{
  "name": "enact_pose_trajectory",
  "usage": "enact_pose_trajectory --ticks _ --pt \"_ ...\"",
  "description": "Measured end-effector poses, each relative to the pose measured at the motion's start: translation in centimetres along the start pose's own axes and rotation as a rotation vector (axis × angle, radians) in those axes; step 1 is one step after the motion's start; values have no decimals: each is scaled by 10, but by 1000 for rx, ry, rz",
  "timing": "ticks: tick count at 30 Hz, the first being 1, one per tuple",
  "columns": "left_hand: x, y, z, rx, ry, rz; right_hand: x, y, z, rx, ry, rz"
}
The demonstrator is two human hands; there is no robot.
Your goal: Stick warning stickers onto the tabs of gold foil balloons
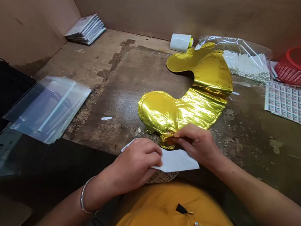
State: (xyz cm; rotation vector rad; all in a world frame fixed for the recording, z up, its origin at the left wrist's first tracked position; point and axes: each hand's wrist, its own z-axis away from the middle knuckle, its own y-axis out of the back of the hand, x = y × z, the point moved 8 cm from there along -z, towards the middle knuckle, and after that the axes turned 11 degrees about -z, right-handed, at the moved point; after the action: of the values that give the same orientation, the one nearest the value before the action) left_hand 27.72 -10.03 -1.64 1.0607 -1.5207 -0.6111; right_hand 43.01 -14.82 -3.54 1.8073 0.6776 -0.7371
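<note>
A shiny gold foil balloon [205,99], flat and curved like a hook, lies on the worn wooden table before me. At its near end, my right hand [199,143] pinches a small gold tab [167,141] between thumb and fingers. My left hand [137,164] is closed on a folded white sheet of paper [178,160], close to the table's front edge. Part of a printed sheet [162,177] shows below that paper; my left hand hides the rest of it.
Clear plastic sleeves [55,100] lie at the left and a stack of folded papers [87,28] at the back corner. To the right are a clear bag of white strips [246,62], a red basket [294,70] and a sticker sheet [298,106]. Wooden walls [208,6] bound the table.
</note>
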Motion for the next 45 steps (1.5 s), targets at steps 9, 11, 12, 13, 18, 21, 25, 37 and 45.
enact_pose_trajectory --ticks 9,11,12,13,18,21,25,37,45 --pt "8 7 -14 -10 -61 -87 48 7 -15 -52 -611 -501" --pt "9 4 -22 -44 -98 -65 54 4 -16 -61 -661 -593" --pt "10 1 -27 -71 -125 -48 57 3 -17 -50 -677 -626" --pt "10 -3 -32 -100 -158 -29 59 3 -17 -33 -687 -647" --pt "1 -24 -53 -210 -244 4 53 15 -16 58 -582 -539" --pt "-6 -32 -57 -268 -182 25 25 35 -17 91 -230 -121" --pt "-7 -32 -55 -276 -133 -13 13 20 -8 -104 3 210" --pt "-4 -35 -48 -230 -156 53 70 128 -109 201 -408 95" --pt "-4 -36 -49 -212 -124 103 102 233 -168 735 -443 295"
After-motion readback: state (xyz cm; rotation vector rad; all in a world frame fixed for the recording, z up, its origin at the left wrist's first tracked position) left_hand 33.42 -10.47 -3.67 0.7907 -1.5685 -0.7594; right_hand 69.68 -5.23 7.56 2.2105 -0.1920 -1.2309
